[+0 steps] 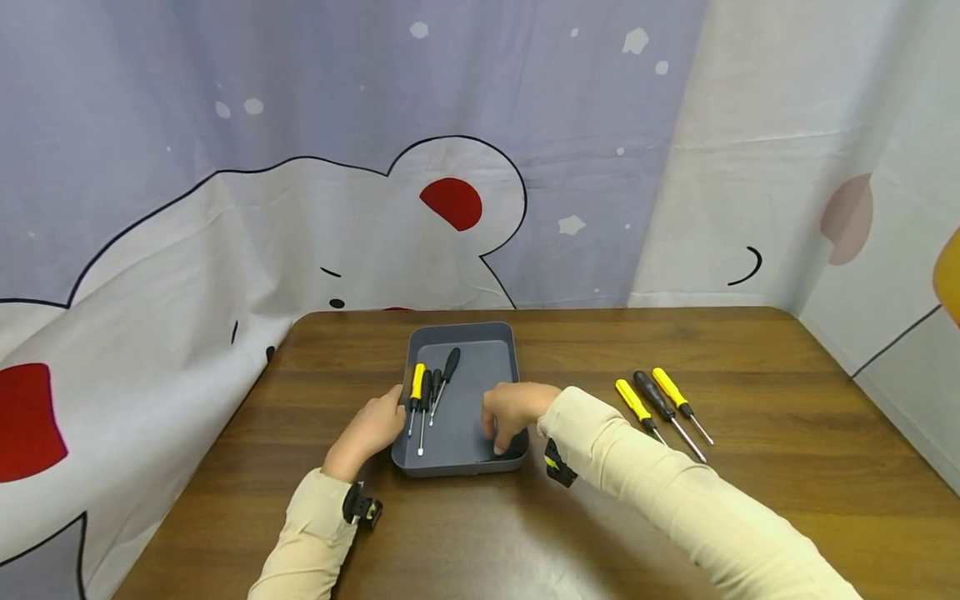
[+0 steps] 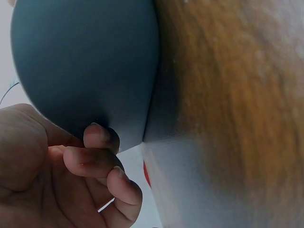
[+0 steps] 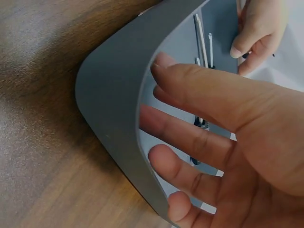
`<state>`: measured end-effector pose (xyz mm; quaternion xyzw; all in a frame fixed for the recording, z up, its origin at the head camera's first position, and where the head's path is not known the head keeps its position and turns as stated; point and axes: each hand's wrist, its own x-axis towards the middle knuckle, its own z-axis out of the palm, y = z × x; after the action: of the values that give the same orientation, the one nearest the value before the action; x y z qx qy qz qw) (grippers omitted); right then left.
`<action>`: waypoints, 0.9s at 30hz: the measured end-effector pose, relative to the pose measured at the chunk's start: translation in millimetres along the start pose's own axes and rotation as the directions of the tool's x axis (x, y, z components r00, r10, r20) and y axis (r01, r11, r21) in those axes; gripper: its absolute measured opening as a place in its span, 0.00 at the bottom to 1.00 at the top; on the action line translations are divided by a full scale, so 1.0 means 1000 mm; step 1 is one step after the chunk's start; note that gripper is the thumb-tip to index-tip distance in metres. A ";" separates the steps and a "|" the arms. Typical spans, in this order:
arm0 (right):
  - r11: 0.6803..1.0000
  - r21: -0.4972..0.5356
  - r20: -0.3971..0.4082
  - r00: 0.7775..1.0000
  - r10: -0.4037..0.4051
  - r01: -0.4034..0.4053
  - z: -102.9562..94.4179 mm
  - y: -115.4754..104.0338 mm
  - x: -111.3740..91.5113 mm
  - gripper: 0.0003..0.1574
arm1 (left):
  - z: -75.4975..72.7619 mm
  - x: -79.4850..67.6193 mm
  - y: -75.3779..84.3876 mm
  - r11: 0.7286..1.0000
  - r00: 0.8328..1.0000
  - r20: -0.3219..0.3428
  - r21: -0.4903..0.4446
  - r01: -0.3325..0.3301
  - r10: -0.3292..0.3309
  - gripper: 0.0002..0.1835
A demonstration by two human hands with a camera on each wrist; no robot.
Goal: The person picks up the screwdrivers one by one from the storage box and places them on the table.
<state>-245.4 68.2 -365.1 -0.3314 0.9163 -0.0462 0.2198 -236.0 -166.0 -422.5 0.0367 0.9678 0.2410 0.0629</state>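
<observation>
A grey rectangular tray (image 1: 465,469) stands on the wooden table, with several screwdrivers lying along its left side. One screwdriver has a yellow handle (image 1: 418,382); the others have black handles, such as the angled black screwdriver (image 1: 452,363). My left hand (image 1: 380,423) pinches the tray's left rim, its thumb on the inner side and its curled fingers (image 2: 99,161) against the outer wall. Over the tray's right part is my right hand (image 1: 513,410), fingers loosely bent and spread just inside the near wall (image 3: 111,90). Nothing shows between those fingers.
To the right of the tray lie a yellow screwdriver (image 1: 633,400), a larger black screwdriver (image 1: 654,395) and another yellow screwdriver (image 1: 671,388), side by side. The right forearm passes close to them. A patterned curtain (image 1: 450,100) hangs behind the table (image 1: 787,400).
</observation>
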 end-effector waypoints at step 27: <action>0.993 -0.115 0.030 0.999 -0.019 0.022 0.008 -0.003 -0.001 0.09 | 0.001 0.002 0.000 1.000 1.000 0.012 0.001 0.006 -0.006 0.28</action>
<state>-239.6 67.1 -371.6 -0.3535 0.9108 0.0093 0.2130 -237.9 -165.3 -423.4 0.0354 0.9676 0.2402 0.0693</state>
